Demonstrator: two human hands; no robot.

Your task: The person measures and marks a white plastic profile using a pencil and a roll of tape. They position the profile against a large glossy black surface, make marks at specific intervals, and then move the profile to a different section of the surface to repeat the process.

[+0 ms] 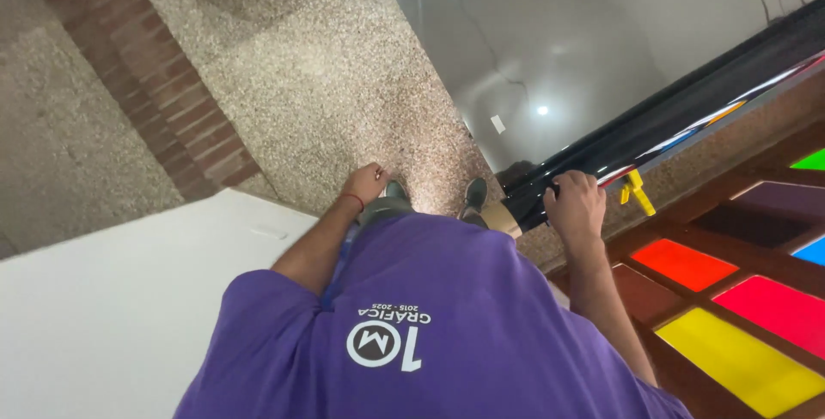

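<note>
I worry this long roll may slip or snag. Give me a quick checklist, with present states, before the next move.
1. Right hand closed over the glossy black roll near its cardboard core end: ok.
2. Left hand on the roll: not ok, it hangs free by the hip.
3. Roll's far end supported: cannot tell, out of view.
4. Yellow clamp clear of the roll: cannot tell.
5. Speckled floor ahead of the shoes free: ok.

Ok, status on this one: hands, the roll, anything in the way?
Right hand gripping the black roll near its end. Left hand down at side, loosely closed, apparently empty. Yellow clamp beside the roll end.
</note>
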